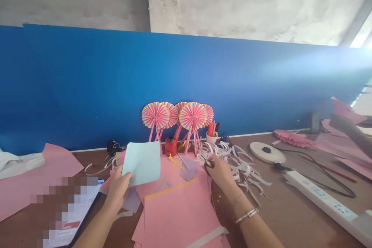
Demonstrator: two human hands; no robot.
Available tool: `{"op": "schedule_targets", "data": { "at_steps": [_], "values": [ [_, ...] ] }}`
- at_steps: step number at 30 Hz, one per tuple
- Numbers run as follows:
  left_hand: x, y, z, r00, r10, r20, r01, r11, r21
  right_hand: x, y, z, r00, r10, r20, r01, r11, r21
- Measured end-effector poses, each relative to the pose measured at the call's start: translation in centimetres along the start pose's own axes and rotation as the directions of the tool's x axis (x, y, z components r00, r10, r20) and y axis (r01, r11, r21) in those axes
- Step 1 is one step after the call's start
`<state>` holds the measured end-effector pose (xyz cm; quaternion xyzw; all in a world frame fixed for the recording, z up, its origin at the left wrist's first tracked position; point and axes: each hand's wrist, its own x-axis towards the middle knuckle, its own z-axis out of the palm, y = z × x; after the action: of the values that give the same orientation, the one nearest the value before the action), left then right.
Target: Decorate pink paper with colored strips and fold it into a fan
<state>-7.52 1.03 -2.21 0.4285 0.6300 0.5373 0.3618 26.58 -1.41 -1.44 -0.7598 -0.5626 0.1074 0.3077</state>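
My left hand (pixel 118 188) grips a light blue sheet of paper (pixel 143 164) by its lower left edge, thumb on top. In my right hand (pixel 219 170) is a pair of scissors (pixel 207 165), mostly covered by the fingers; its dark handle and part of the blades show. The scissors are apart from the blue sheet. Between and below the hands lies a stack of pink paper (pixel 180 213) with a yellow strip (pixel 171 188) along its top edge. Curled white paper strips (pixel 247 170) are heaped beside my right hand.
Several pink pleated paper fans (pixel 155 115) lean against the blue partition (pixel 87 85). Near them are a red tape roll (pixel 171 147) and a white cup (pixel 211 137). A power strip (pixel 322 199) and round white lid (pixel 267 152) lie right; a phone (pixel 78 217) left. Another person's arm (pixel 354 135) reaches in.
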Motion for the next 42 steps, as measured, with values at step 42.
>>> {"op": "schedule_targets", "data": {
  "at_steps": [42],
  "values": [
    [-9.9,1.3,3.8,0.163,0.282,0.945,-0.867,0.498,0.001,1.0,-5.4,4.8,0.971,-0.147,0.191,0.213,0.893,-0.397]
  ]
}}
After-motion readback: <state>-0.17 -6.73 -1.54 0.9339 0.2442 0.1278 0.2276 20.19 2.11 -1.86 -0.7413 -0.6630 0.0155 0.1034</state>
